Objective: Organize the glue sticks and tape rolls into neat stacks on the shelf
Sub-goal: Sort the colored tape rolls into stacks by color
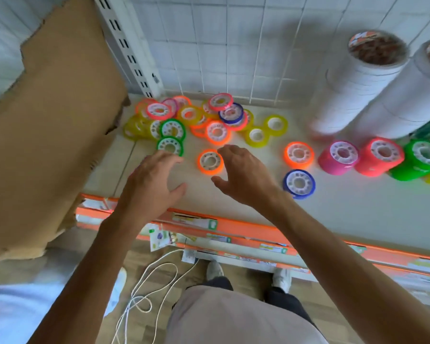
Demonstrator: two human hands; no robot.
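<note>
hovering with fingers spread and holding nothing, the left hand (154, 177) and right hand (243, 175) flank an orange roll (210, 161) on the shelf (345, 199). a careless sweep could scatter the loose pile (191, 117) behind or topple the stacks (382, 155).

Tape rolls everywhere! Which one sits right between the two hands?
The lone orange tape roll, lying flat between the left hand and right hand. Other rolls lie farther back or right.
</note>
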